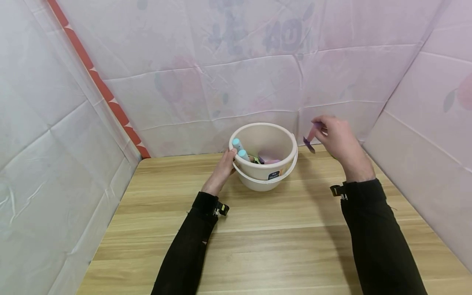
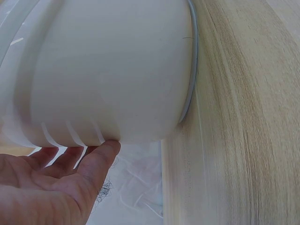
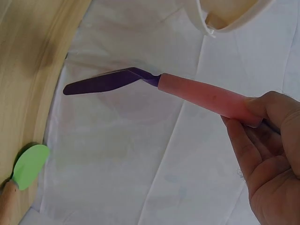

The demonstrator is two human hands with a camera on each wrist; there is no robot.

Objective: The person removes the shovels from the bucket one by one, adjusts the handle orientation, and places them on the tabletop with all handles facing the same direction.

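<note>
Two hands are engaged: bucket [image 1: 264, 157] steadied by flat left hand [image 1: 222, 170]; spatula [image 3: 154, 86], loosely pinched by right hand [image 1: 337, 141] at three o'clock, could be dropped.

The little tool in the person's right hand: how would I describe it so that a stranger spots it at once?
Find the white bucket at the back of the wooden table. Just right of it, the right hand holds up a small spatula. Only this one has a pink handle and a purple blade; the one lying on the table has a green blade.

The small dark label [image 1: 274, 175] on the bucket [image 1: 263, 180] is too blurred to read.
</note>
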